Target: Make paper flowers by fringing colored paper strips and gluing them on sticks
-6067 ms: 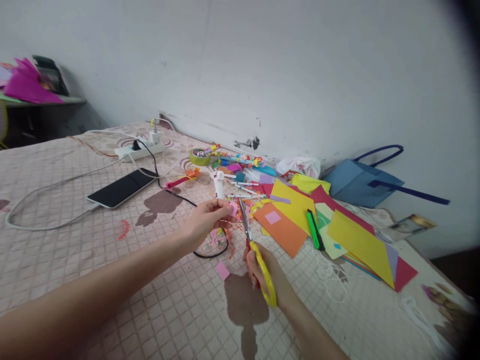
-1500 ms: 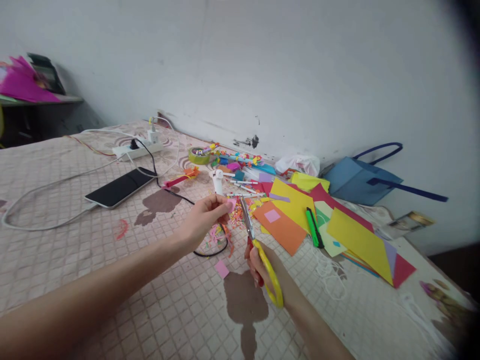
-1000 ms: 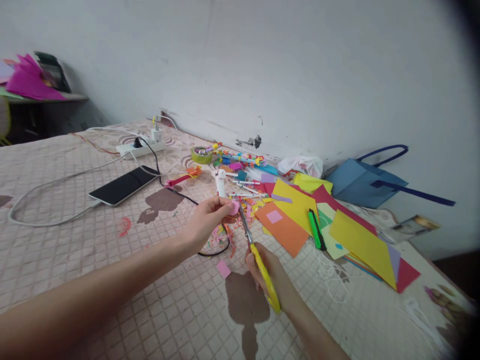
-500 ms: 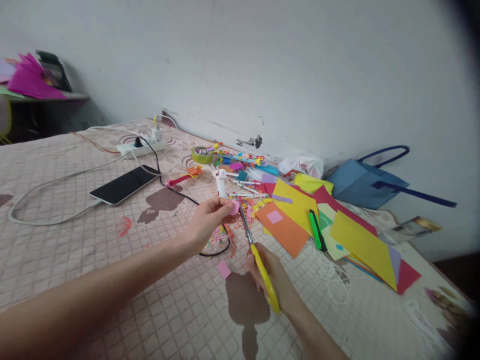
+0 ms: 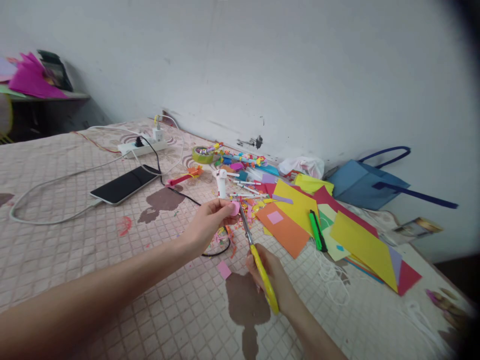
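Note:
My left hand (image 5: 207,224) pinches a small piece of pink paper (image 5: 235,208) between thumb and fingers. Yellow-handled scissors (image 5: 263,274) are gripped in my right hand (image 5: 275,275), their blades pointing up and away, with the tips right beside the pink paper. Whether the blades touch the paper I cannot tell. Just beyond my left hand stands a white glue gun (image 5: 221,184). Colourful paper scraps (image 5: 228,232) lie on the table under and around the blades. A pink paper square (image 5: 224,270) rests nearer to me, below my left hand.
Coloured paper sheets (image 5: 360,245), a green cutter (image 5: 318,231) and white string (image 5: 333,280) lie to the right. A blue bag (image 5: 369,185) leans by the wall. On the left are a phone (image 5: 125,185) and a power strip (image 5: 144,148) with cables. Green tape (image 5: 202,155) sits farther back.
Almost nothing differs. The pink paper has tilted or shifted very slightly at the scissor tips; both hands keep their holds.

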Available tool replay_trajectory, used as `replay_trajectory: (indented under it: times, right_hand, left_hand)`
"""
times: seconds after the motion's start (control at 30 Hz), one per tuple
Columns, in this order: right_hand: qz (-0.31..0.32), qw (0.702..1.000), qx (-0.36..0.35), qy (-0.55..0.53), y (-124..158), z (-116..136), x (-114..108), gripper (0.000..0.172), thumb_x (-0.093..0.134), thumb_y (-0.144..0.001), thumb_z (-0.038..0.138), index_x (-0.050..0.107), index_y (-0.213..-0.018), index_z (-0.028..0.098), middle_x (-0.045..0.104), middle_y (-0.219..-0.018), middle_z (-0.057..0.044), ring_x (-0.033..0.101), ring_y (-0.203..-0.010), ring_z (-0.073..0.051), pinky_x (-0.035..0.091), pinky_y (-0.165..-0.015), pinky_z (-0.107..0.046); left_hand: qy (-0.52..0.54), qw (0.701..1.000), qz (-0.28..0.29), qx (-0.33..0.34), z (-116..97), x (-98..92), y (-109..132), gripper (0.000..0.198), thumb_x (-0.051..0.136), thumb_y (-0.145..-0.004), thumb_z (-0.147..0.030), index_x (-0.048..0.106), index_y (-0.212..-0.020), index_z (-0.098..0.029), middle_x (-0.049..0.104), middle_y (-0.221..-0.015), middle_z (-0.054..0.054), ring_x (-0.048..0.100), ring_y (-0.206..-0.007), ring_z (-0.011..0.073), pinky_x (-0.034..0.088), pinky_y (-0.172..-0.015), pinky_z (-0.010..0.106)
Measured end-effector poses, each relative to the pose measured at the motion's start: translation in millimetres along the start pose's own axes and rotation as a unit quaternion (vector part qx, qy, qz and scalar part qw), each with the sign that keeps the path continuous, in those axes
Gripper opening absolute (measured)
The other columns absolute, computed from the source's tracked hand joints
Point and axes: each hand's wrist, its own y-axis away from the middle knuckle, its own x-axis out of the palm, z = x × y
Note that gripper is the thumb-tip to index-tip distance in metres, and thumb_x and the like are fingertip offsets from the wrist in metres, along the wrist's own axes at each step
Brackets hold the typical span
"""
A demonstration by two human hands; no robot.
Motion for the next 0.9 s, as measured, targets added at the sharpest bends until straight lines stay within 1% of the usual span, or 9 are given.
replay_trajectory:
  times: [0.23, 0.43, 0.73, 0.9]
  right_hand:
    - [0.001, 1.0, 0.002, -0.005, 1.7, 0.2, -0.1, 0.032, 0.053, -0.077, 0.046, 0.039, -0.063, 0.022, 0.038, -0.053, 0.005, 0.034, -0.041, -0.008, 0.029, -0.035, -0.019]
    - [0.0, 1.0, 0.001, 0.005, 2.1, -3.4, 0.5, 0.028, 0.052, -0.08, 0.042, 0.04, -0.065, 0.021, 0.037, -0.053, 0.006, 0.033, -0.04, -0.008, 0.029, -0.036, -0.019]
    - [-0.001, 1.0, 0.007, -0.01, 2.7, -1.4, -0.5, 0.031, 0.055, -0.078, 0.045, 0.04, -0.063, 0.022, 0.036, -0.051, 0.007, 0.032, -0.039, -0.008, 0.028, -0.035, -0.019]
    - [0.001, 1.0, 0.01, 0.001, 2.7, 0.3, -0.9, 0.029, 0.054, -0.078, 0.042, 0.039, -0.063, 0.022, 0.036, -0.051, 0.007, 0.032, -0.038, -0.007, 0.027, -0.035, -0.019]
  left_hand:
    - [-0.004, 1.0, 0.001, 0.002, 0.1, -0.5, -0.6, 0.02, 0.07, -0.068, -0.029, 0.059, -0.07, -0.012, 0.061, -0.07, 0.002, 0.056, -0.063, 0.0089, 0.047, -0.068, 0.024]
    - [-0.002, 1.0, -0.001, -0.002, -1.9, 0.2, -0.4, 0.019, 0.07, -0.069, -0.027, 0.059, -0.07, -0.012, 0.061, -0.069, 0.002, 0.056, -0.063, 0.0086, 0.047, -0.068, 0.023]
    - [0.001, 1.0, 0.001, 0.001, -2.8, -0.6, -1.2, 0.019, 0.071, -0.068, -0.028, 0.06, -0.069, -0.012, 0.062, -0.069, 0.002, 0.057, -0.062, 0.0087, 0.047, -0.066, 0.024]
    - [0.0, 1.0, -0.002, 0.001, -2.3, -2.0, -2.5, 0.018, 0.07, -0.069, -0.027, 0.059, -0.07, -0.012, 0.062, -0.07, 0.002, 0.057, -0.063, 0.0089, 0.047, -0.066, 0.023]
